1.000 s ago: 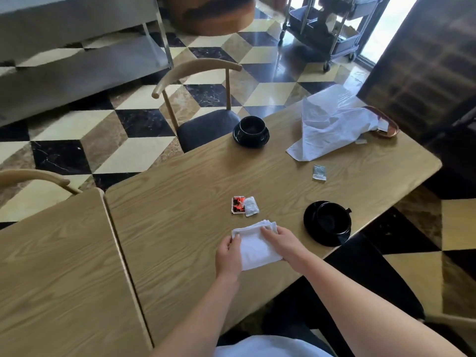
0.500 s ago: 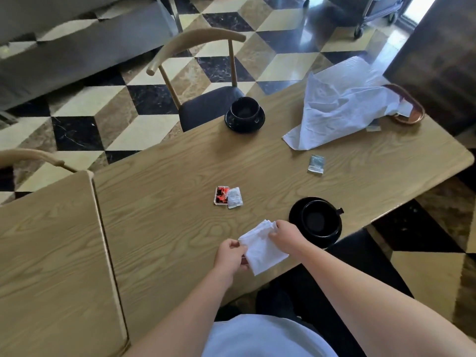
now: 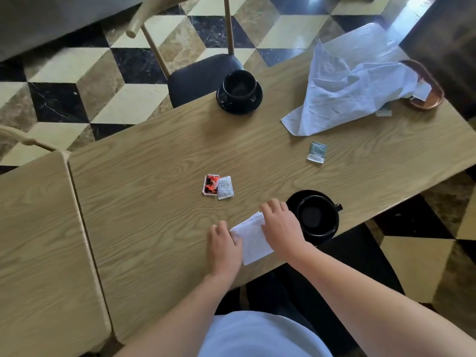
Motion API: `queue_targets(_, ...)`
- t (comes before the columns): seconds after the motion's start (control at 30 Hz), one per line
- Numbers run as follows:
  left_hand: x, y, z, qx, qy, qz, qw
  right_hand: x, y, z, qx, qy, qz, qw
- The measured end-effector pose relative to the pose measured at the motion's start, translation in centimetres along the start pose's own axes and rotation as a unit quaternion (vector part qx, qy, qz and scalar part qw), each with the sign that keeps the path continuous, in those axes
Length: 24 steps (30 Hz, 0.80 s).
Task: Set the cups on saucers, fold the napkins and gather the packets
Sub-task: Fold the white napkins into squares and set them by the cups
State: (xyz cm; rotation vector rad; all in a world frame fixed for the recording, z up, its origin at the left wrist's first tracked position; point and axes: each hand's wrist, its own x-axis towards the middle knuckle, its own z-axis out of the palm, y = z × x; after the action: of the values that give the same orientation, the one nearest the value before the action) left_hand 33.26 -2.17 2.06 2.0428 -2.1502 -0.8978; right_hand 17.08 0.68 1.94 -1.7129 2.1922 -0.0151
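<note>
1. Both hands are resting on the folded napkin (image 3: 253, 239) near the bench (image 3: 154, 155) edge.
2. Left hand (image 3: 223, 247) is pressing its left side; fingers look loosely curled.
3. Right hand (image 3: 279, 226) is lying flat across its top, beside the near cup (image 3: 317, 217).

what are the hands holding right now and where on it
Both are on the folded white napkin lying on the table: the left hand at its left edge, the right hand over its far right part.
</note>
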Motion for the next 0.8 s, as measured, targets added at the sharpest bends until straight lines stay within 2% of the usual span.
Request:
queue_targets(0.07,-0.9,-0.4,0.5,0.115,0.023,0.198,0.973,-0.7,0.3,0.6,-0.010,0.044,-0.094,0.994)
queue_targets(0.1,-1.2,-0.6,0.8,0.148,0.012,0.266,0.953,-1.2,0.6,1.1,-0.019,0.044,-0.137,0.989)
queue_targets(0.17,-1.4,-1.3,1.7,0.190,-0.012,0.332,0.924,-2.2,1.1,2.2,-0.056,0.021,-0.200,0.978)
queue_targets(0.4,-0.5,-3.0,3.8,0.327,-0.093,0.298,0.892,-2.7,1.8,4.3,-0.121,-0.074,-0.194,0.971)
queue_targets(0.5,-0.3,-3.4,4.8,0.339,-0.138,0.283,0.886,-2.5,1.9,5.0,-0.104,-0.104,-0.193,0.970)
queue_targets(0.67,-0.4,-3.2,4.8,0.358,-0.152,0.270,0.881,-2.4,1.8,4.6,-0.113,-0.131,-0.198,0.965)
queue_targets(0.73,-0.5,-1.5,3.9,0.301,-0.124,0.234,0.916,-2.0,0.9,3.8,-0.094,-0.127,-0.180,0.971)
queue_targets(0.8,0.2,1.0,2.4,0.203,-0.069,0.202,0.956,-0.8,-0.2,2.1,-0.017,-0.079,-0.164,0.983)
